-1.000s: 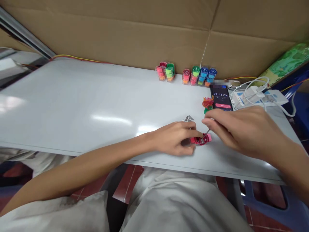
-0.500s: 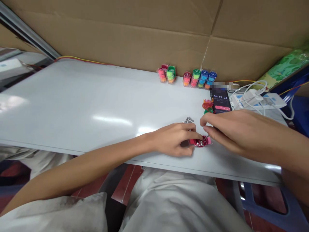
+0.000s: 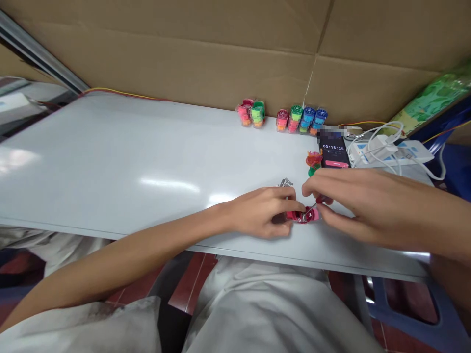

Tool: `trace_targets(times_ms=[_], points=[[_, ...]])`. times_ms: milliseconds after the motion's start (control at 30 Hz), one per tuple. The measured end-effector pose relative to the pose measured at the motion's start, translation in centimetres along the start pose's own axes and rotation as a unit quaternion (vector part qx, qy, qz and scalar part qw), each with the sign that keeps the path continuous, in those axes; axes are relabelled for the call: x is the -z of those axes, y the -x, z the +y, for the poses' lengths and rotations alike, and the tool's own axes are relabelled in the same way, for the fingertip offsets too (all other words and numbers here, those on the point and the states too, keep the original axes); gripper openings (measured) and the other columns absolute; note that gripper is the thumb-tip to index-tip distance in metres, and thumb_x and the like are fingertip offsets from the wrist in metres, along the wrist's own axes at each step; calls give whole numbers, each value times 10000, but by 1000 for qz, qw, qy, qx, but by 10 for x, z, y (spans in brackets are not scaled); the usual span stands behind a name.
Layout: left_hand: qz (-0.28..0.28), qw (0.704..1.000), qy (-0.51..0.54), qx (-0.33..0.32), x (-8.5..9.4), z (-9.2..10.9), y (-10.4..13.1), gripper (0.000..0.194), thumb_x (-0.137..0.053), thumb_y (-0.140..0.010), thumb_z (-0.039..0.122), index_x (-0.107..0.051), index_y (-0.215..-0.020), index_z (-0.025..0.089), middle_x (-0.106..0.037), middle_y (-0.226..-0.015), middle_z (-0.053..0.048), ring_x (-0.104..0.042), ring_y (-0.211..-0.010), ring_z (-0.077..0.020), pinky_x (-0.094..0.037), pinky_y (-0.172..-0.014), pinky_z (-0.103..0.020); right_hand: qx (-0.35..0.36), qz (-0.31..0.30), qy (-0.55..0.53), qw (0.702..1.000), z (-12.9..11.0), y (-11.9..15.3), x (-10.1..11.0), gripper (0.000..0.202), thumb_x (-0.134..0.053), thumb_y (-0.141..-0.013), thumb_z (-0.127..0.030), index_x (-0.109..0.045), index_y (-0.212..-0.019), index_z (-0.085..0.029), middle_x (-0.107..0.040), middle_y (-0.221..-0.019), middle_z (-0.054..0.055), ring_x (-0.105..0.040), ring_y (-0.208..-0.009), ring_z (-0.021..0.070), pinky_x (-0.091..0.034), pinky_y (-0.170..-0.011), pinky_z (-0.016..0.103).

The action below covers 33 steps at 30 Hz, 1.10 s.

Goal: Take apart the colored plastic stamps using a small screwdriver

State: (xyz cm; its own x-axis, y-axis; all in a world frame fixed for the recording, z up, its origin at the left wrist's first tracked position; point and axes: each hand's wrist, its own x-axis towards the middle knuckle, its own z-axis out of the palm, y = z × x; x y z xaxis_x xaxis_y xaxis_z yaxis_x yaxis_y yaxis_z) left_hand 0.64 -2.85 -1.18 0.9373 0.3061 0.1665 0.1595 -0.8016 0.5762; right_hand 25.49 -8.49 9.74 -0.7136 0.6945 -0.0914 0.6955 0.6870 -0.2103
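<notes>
One pink-red plastic piece point(image 3: 303, 214), lying on white table point(image 3: 176, 142) near front edge, between both hands. Left hand point(image 3: 270, 212): grip closed on piece's left end, thumb and fingers either side. Right hand point(image 3: 346, 203): grip pinched on red-handled tool point(image 3: 319, 200), thin metal shaft reaching down to piece. Small metal parts point(image 3: 285, 183), just beyond left hand. Orange-red and green plastic pieces point(image 3: 313, 159), beside phone point(image 3: 333, 148), timer showing 00:15:25. Six multicoloured plastic items point(image 3: 308, 119), standing along cardboard wall point(image 3: 184, 59), in two groups.

Left hand point(image 3: 267, 212), on red-and-pink plastic piece point(image 3: 311, 214); right hand point(image 3: 353, 203), holding thin screwdriver point(image 3: 319, 200) to it; phone point(image 3: 334, 149), timer lit, beside white cables point(image 3: 379, 142)
</notes>
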Motion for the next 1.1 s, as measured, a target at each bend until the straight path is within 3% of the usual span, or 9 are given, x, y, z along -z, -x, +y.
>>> trace_targets(times_ms=[133,233,400,567,833,1000,1100], points=[[-7,1000,1,5,4,3,-1,410,-619,-904,191,-729,-1299,195,-692,-1247,-113,-712,-1003,-232,-595,-928,-350,-33,14,46,998,-1,0,-2,188,-445,-1111,-350,-565,-1002,-256,-611,-856,-8,-573,-754,188,-333,-694,353],[-3,1000,24,7,11,9,-5,418,-659,-894,181,-724,-1308,194,-686,-1294,-115,-711,-1076,-243,-575,-977,-356,-27,-5,15,1000,0,0,-3,114,-479,-1083,-269,-591,-1067,-258,-647,-923,1,-607,-819,190,-360,-713,346],[26,995,99,12,17,20,-19,136,-648,-999,206,-771,-1043,168,-777,-1019,-55,-710,-856,-160,-538,-827,-275,-3,-3,-4,1000,0,0,-1,118,-503,-1063,-242,-601,-1129,-247,-671,-1020,26,-622,-901,208,-389,-767,354],[39,995,92,-4,13,21,-28,198,-590,-1035,147,-763,-939,163,-803,-898,-42,-721,-785,-153,-525,-750,-254,-7,-6,-7,1000,-6,2,2,99,-494,-1055,-212,-571,-1117,-228,-664,-1054,36,-618,-892,199,-383,-740,341],[97,992,82,-14,0,15,-23,172,-608,-1061,198,-770,-1009,169,-810,-893,-36,-736,-773,-150,-555,-752,-250,-36,44,45,997,-5,-1,9,225,-431,-1115,-387,-569,-1021,-235,-614,-860,10,-577,-734,197,-289,-648,349],[116,989,92,-9,0,12,-24,137,-661,-1019,172,-769,-936,159,-804,-833,-25,-722,-705,-131,-529,-704,-232,-20,48,16,998,-7,2,10,56,-535,-1049,-248,-573,-1008,-245,-594,-868,-7,-540,-714,171,-311,-644,326],[112,988,105,3,3,13,-24,142,-659,-999,135,-797,-971,155,-816,-850,-24,-723,-700,-121,-525,-697,-220,-4,56,5,998,-6,4,8,120,-568,-993,-138,-576,-1043,-247,-608,-931,-6,-549,-744,158,-340,-663,313]])
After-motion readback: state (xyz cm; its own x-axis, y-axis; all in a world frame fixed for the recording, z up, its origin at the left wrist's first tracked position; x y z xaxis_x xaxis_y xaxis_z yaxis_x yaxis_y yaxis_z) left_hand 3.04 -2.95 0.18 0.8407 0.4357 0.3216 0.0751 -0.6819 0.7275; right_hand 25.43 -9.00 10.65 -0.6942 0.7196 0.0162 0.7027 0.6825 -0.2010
